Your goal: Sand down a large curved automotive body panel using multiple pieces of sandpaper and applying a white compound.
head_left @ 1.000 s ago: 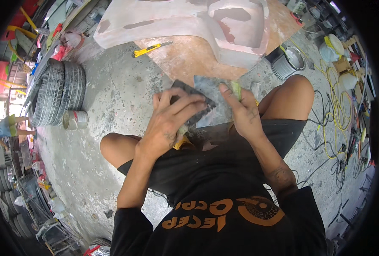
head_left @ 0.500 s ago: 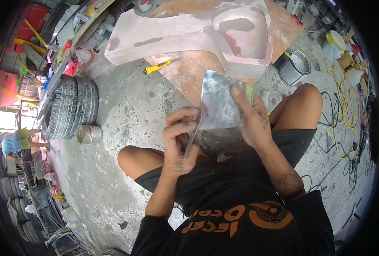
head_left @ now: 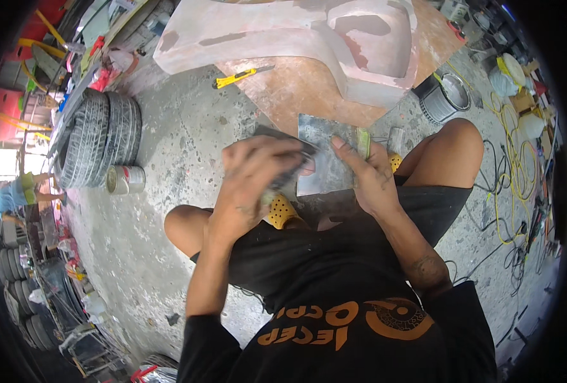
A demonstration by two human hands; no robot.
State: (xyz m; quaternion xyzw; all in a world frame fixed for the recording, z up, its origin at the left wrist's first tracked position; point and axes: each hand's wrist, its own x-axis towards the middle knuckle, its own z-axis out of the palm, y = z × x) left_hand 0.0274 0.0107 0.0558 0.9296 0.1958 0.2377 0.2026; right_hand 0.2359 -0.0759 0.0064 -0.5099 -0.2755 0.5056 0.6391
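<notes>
Head view: the person crouches over a dusty concrete floor (head_left: pixel 169 166). The left hand (head_left: pixel 255 185) is curled closed around a dark folded sheet of sandpaper (head_left: pixel 283 156), pressing it against a flat grey metal plate (head_left: pixel 325 159). The right hand (head_left: pixel 369 175) grips the plate's right edge, fingers closed, with a small pale green piece (head_left: pixel 363 142) pinched at the top. The plate is held upright between both hands, in front of the knees. Beyond it a large pinkish moulded body panel (head_left: pixel 296 32) rests on a brown board (head_left: pixel 296 89), a yellow utility knife (head_left: pixel 239 76) beside it. 2 stacked black tyres (head_left: pixel 102 140) and a small tin can (head_left: pixel 125 180) stand to the left, a black bucket (head_left: pixel 446 99) to the right
</notes>
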